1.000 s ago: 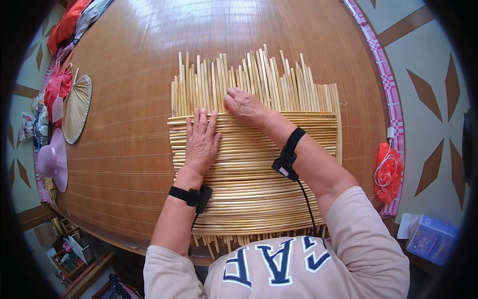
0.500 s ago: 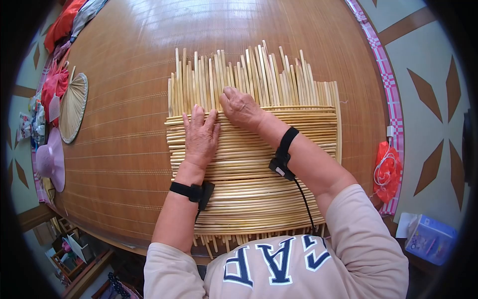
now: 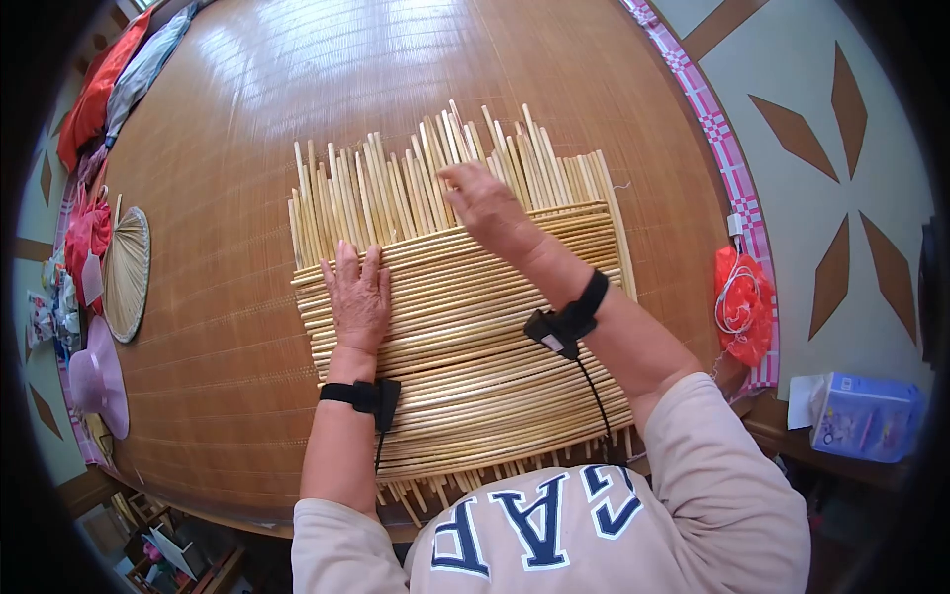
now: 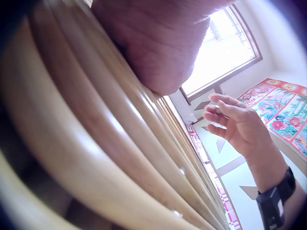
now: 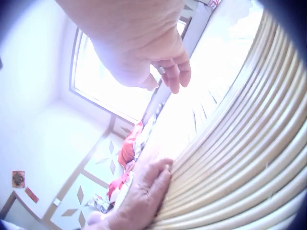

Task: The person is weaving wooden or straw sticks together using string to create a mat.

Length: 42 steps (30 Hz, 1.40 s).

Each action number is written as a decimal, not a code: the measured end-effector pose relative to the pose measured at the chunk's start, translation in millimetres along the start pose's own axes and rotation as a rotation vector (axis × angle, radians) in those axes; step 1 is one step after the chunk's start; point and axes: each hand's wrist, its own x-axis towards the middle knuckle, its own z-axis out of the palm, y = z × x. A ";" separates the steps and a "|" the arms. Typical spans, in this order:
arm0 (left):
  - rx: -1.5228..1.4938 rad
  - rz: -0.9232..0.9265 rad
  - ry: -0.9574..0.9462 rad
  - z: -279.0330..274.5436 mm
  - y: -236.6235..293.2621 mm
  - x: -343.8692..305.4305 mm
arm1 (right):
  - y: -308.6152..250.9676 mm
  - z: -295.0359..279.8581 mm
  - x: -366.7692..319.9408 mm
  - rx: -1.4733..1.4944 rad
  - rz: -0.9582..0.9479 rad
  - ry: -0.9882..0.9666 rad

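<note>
Near the centre of the head frame, the right hand (image 3: 486, 205) is hovering, fingers loosely bent and gripping nothing, above the woven mat of pale wooden sticks (image 3: 495, 327). Left of centre, the left hand (image 3: 358, 305) is lying flat, fingers extended, on the mat's crosswise sticks near their upper edge.

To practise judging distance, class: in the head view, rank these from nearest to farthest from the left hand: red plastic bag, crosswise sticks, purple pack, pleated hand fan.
1. Crosswise sticks: directly under the left hand.
2. Pleated hand fan: to its left.
3. Red plastic bag: right edge.
4. Purple pack: far right, beyond the bag.
</note>
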 end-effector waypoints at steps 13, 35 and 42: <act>0.000 0.001 -0.068 -3.4 -1.2 6.2 | 86.3 -44.2 -111.2 -0.600 -0.017 -0.277; -0.346 0.037 0.196 48.5 116.7 40.0 | 61.6 8.8 -11.0 -0.291 0.311 -0.229; -0.365 0.030 0.195 48.2 118.7 39.5 | 67.1 13.9 -10.7 -0.318 0.271 -0.265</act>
